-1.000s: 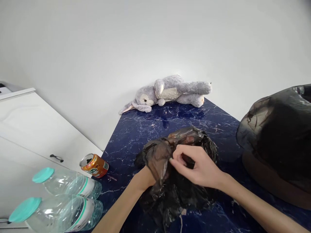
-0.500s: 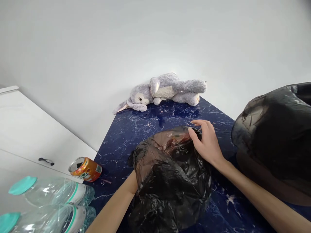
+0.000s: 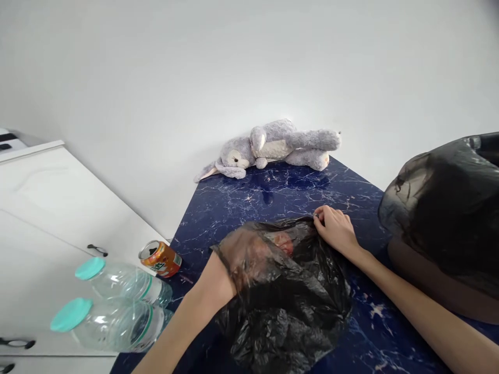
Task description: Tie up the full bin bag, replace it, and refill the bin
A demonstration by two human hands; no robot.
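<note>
Black plastic bag (image 3: 288,311), one, thin and crumpled: lies on the surface nearest the person, around the left hand and to the near left of the right hand.
Left hand (image 3: 247,252), bare: inside the bag past the wrist, showing dimly through the film; I cannot tell whether it is clenched or loose.
Reddish item (image 3: 284,242): seen through the film just right of the left hand; kind unclear.
Right hand (image 3: 335,226), bare: pinches the bag's far right edge between thumb and finger.
Clear bottles (image 3: 115,324), two, with turquoise caps (image 3: 74,313): side by side, left of the left hand.
Orange can (image 3: 161,258), one, top opened: at the surface's left edge, left of the left hand.
Large rounded container (image 3: 424,278), upper part draped in dark plastic film (image 3: 448,208): right of the right hand, apart from it.
Surface (image 3: 230,202), blue, white-veined: beneath both hands.
White cabinet (image 3: 47,202), dark handles: well left of the left hand.
Grey plush rabbit (image 3: 273,148), on its side: beyond both hands, against the white wall (image 3: 234,62).
</note>
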